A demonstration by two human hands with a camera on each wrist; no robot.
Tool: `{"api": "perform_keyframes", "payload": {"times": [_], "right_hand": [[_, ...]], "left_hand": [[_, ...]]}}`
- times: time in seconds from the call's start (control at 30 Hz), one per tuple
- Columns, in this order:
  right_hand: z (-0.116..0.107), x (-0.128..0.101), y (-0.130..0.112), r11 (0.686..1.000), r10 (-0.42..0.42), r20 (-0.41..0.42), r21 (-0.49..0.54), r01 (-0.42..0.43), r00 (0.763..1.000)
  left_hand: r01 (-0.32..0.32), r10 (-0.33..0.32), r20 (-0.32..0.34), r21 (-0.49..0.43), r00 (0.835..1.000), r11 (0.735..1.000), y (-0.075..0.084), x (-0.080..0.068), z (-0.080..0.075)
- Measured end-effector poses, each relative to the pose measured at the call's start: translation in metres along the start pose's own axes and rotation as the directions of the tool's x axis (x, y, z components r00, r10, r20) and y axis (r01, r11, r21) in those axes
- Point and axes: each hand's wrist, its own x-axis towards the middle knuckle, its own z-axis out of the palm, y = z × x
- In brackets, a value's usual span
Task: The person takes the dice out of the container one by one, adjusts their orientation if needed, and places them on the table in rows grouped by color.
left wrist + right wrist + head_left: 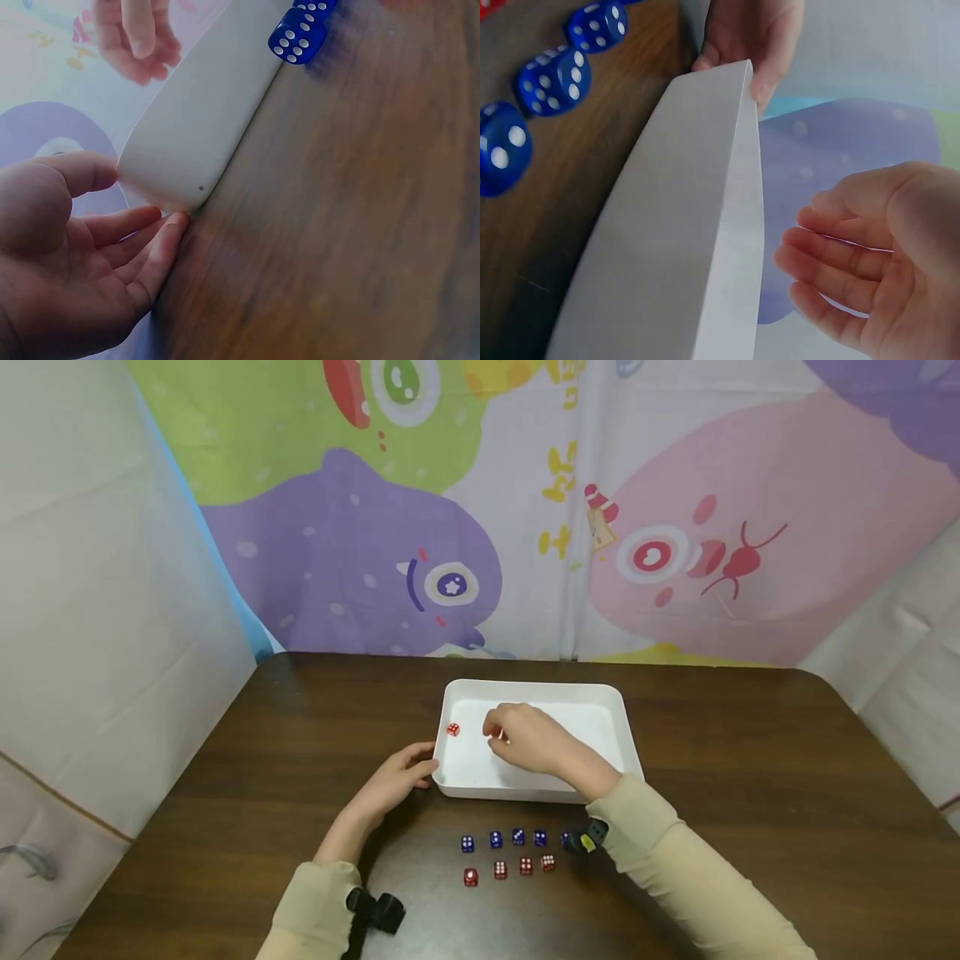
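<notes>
A white tray (525, 795) lies on the table, with one red die (453, 729) inside near its left wall. My left hand (397, 778) holds the tray's front left corner; in the left wrist view its thumb is at the rim and its fingers touch the outer wall low down. My right hand (528, 739) is over the tray, right of that die. Its fingers (832, 259) are loosely bent, with nothing seen between them in the right wrist view. In front of the tray are a row of blue dice (518, 837) and a row of red dice (526, 866).
The brown wooden table (300, 735) extends around the tray. A cartoon-printed curtain (345, 560) hangs behind its far edge. Black wrist cameras are strapped to both sleeves; the right one (588, 837) partly covers the rightmost blue die.
</notes>
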Motion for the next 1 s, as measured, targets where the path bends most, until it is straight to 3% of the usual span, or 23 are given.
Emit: {"api": "perform_keyframes", "payload": {"times": [0.67, 1.0], "right_hand": [[0.008, 0.044, 0.005, 0.999, -0.021, 0.165, -0.037, 0.027, 0.986], [0.024, 0.060, 0.000, 0.999, -0.015, 0.324, -0.034, 0.027, 0.946]], "left_hand": [[-0.028, 0.028, 0.008, -0.022, 1.000, 0.999, -0.002, -0.001, -0.001], [-0.049, 0.050, 0.015, -0.033, 0.999, 0.998, 0.001, -0.002, -0.002]]}}
